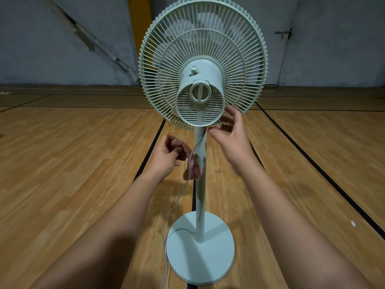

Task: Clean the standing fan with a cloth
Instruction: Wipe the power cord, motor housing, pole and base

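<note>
Gripping a pink cloth [193, 166] near the fan [200, 84], the left hand [165, 157] curls its fingers [174, 143]; the right hand [231, 139] is loose and open.

Dim, wide-angle warp, perhaps motion-blurred

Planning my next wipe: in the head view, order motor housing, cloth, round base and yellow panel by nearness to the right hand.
1. motor housing, beside the right hand
2. cloth, lower left
3. round base, far below
4. yellow panel, far behind
</note>
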A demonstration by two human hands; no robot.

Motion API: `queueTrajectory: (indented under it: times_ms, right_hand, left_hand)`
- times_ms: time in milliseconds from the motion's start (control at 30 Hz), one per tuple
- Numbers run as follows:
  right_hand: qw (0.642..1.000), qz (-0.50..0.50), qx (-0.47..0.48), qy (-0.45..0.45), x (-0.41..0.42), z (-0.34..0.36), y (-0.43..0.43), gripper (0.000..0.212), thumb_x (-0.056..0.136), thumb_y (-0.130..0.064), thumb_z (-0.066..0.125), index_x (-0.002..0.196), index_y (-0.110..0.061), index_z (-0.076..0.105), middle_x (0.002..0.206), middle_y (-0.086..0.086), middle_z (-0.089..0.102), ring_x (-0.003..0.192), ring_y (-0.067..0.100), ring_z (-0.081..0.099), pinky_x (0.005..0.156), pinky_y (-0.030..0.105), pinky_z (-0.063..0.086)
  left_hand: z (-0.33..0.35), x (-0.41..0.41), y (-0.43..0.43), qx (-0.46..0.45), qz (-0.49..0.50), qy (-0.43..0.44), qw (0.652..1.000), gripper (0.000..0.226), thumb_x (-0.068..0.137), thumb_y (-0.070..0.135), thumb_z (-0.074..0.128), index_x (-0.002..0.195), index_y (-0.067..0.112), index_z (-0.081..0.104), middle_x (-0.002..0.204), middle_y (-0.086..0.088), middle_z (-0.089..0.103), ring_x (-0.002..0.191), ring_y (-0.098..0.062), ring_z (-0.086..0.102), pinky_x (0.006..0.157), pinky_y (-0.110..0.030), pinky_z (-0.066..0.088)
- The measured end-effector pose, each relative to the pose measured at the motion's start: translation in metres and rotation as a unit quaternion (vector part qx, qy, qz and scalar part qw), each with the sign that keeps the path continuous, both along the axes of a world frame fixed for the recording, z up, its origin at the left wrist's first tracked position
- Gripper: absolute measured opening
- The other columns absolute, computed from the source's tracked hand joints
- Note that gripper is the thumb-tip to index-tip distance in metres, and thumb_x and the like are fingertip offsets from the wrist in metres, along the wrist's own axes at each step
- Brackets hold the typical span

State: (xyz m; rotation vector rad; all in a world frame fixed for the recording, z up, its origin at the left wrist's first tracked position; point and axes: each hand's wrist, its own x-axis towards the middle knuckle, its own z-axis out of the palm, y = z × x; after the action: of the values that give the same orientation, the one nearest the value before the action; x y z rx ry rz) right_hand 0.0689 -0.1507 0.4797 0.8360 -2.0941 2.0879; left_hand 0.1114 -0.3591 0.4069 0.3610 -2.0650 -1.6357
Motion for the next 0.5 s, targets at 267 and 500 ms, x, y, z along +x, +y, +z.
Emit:
queueTrajectory:
  times_ms: [267,500]
  right_hand:
    - [0.972,0.02,0.134,0.192,-0.006,0.035,0.002,0.12,0.079,-0.027,0.091,0.164,-0.046,0.009,0.159,-0.011,0.018,0.142,0.003,0.028,0.101,0.005,0.023]
    - [0.96,-0.02,0.11,0.256,-0.003,0.055,-0.004,0.082,0.098,-0.051,0.068,0.166,-0.04,0.023,0.173,-0.007,0.005,0.151,0.0,0.014,0.114,0.022,0.021]
  left_hand:
    - [0.015,-0.033,0.012,0.046,-0.013,0.058,0.997,0.016,0.103,0.018,0.071,0.104,0.034,0.066,0.085,0.017,0.075,0.073,-0.004,0.075,0.057,-0.018,0.055]
    - [0.026,-0.044,0.019,0.195,-0.027,0.116,0.973,0.018,0.103,0.025,0.072,0.114,0.039,0.073,0.128,-0.003,0.073,0.11,-0.02,0.073,0.085,-0.039,0.058]
